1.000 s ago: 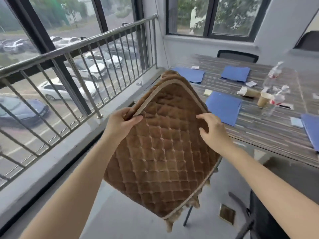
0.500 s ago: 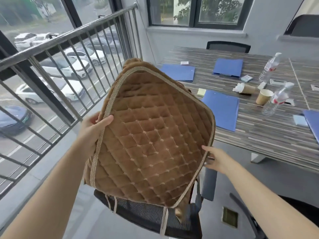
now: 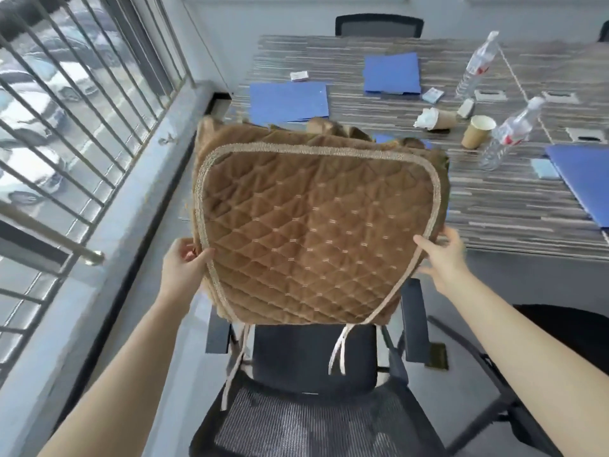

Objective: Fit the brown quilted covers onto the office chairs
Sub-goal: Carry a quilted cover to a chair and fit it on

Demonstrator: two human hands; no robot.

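A brown quilted cover with beige piping hangs flat in front of me, wide edge at the top, above a black mesh office chair. My left hand grips its left edge and my right hand grips its right edge. Two beige tie straps dangle from the lower edge over the chair's seat. The cover hides the front part of the seat. More brown fabric bunches behind the cover's top edge.
A striped table stands behind with blue folders, two plastic bottles, paper cups and scraps. A metal window railing runs along the left. Another black chair sits at the far side; a dark chair is at right.
The cover has turned from a diamond tilt to square-on and dropped over the chair. My right hand moved to its right edge. The view tilted down, showing the whole chair.
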